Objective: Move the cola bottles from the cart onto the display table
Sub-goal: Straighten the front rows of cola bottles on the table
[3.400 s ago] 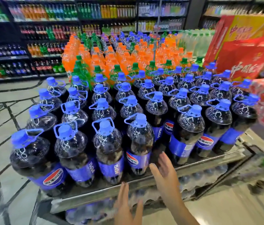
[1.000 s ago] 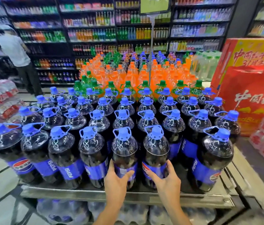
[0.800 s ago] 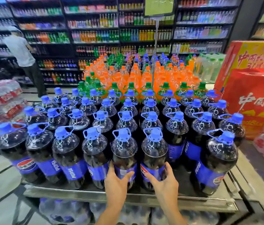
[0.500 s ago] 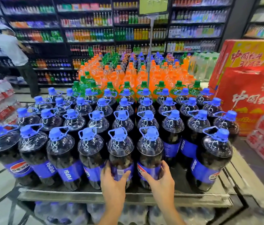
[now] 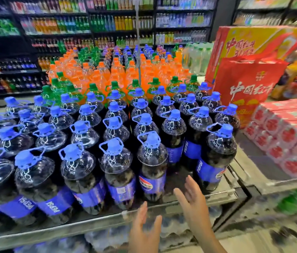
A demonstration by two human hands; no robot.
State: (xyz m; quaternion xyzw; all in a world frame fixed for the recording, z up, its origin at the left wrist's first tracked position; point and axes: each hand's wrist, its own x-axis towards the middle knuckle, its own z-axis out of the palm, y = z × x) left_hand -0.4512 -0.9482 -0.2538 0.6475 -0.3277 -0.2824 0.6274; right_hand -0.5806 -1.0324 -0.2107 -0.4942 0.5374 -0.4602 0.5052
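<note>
Left hand (image 5: 144, 229) and right hand (image 5: 192, 199) drew back off front cola bottles (image 5: 152, 167), fingers (image 5: 191, 186) apart, empty; one desk (image 5: 89, 223) gap seemingly left.

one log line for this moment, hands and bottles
left hand: open, empty | right hand: open, empty | cola bottles: upright on display table, untouched
</note>
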